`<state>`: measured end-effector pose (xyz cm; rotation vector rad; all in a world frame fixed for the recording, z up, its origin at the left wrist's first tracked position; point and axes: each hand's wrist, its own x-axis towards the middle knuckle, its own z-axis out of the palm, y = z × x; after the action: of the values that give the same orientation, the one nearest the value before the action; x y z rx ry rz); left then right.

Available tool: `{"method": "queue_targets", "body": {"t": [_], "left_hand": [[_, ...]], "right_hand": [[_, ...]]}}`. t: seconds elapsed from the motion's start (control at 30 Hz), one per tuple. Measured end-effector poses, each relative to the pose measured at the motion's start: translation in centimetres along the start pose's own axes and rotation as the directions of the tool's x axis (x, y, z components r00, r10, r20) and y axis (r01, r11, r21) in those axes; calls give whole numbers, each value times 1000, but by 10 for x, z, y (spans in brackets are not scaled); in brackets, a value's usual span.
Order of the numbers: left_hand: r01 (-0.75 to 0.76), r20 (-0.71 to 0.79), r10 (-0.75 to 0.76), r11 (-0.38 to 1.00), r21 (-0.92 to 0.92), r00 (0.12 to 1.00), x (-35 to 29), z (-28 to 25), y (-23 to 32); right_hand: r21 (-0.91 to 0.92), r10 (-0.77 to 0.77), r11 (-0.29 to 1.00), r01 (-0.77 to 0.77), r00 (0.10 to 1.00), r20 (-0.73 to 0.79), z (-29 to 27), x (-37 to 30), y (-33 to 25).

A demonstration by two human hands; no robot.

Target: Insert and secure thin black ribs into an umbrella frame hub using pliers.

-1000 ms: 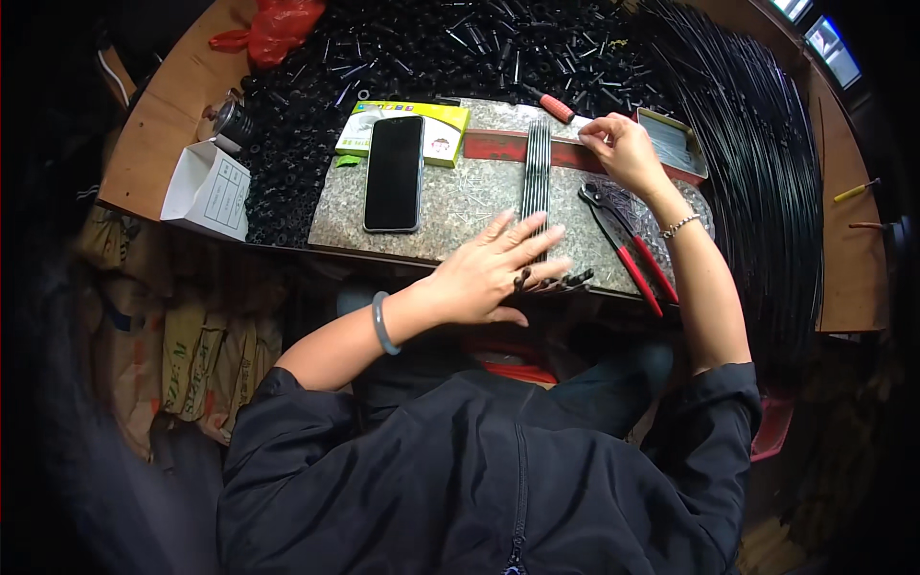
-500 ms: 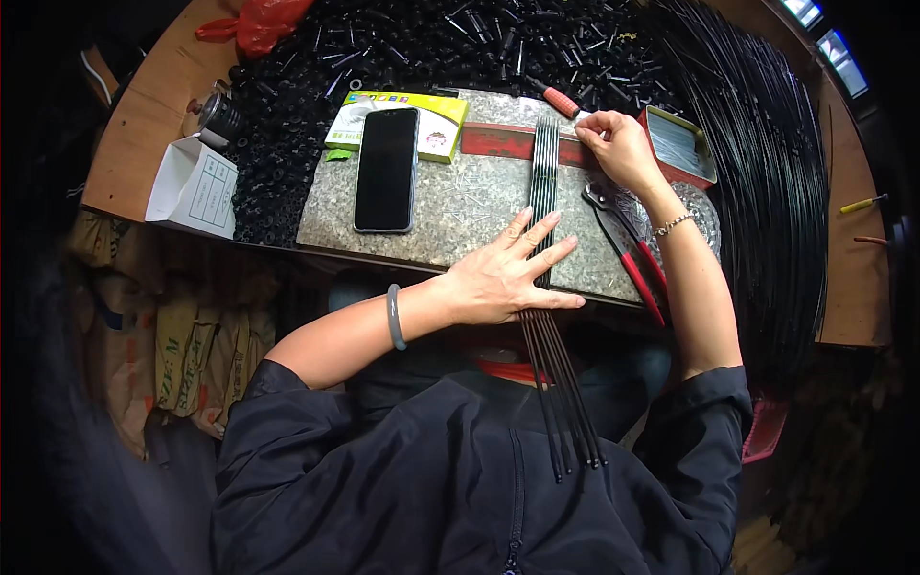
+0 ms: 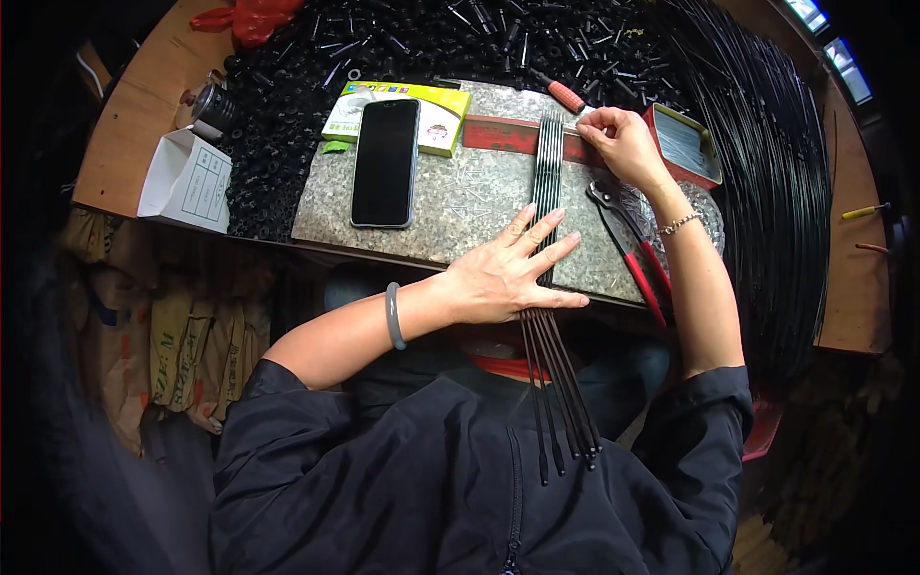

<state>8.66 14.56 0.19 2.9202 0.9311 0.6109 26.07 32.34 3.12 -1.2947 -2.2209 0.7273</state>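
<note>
**Q:** What materials are you working with?

**A:** I am handling a bundle of thin black rods [image 3: 548, 192], smooth and straight, lying side by side on a speckled grey stone slab [image 3: 460, 206]. The slab is flat and rectangular with a hard front edge. A pile of small black cylindrical parts [image 3: 402, 38] is lying behind it, and a thick sheaf of long black rods [image 3: 767, 182] is curving along the right side.

**Q:** What room is available at the edges?

**A:** The near ends of the bundle are overhanging the slab's front edge above my lap. A black phone [image 3: 385, 163] is lying to the left, well apart. Red-handled pliers [image 3: 628, 240] are lying just beside the bundle on the right. A red strip [image 3: 503, 134] is running across the slab's far side, under the rod tips.

**Q:** How are your hands posed?

**A:** My left hand [image 3: 508, 273] is lying flat, fingers spread apart, pressing the bundle down at the front edge. My right hand [image 3: 623, 144] is reaching to the far ends, fingertips pinched together there.
</note>
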Motion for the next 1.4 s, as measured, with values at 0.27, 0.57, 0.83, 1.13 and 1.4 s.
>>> {"method": "queue_targets", "body": {"t": [0.27, 0.57, 0.83, 1.13, 1.4], "left_hand": [[-21, 48, 19, 999, 36, 999, 1, -4, 0], [9, 59, -9, 1000, -1, 998, -2, -4, -1], [12, 85, -10, 1000, -15, 996, 0, -5, -2], [-1, 109, 3, 1000, -18, 994, 0, -6, -3], [-4, 85, 5, 1000, -14, 996, -2, -4, -3]], "right_hand": [[12, -34, 999, 35, 997, -70, 9, 5, 4], [52, -53, 997, 50, 997, 62, 5, 8, -7], [42, -99, 994, 97, 995, 33, 8, 10, -1], [65, -220, 975, 215, 972, 85, 7, 17, -7], [84, -337, 936, 342, 939, -70, 20, 23, -13]]}}
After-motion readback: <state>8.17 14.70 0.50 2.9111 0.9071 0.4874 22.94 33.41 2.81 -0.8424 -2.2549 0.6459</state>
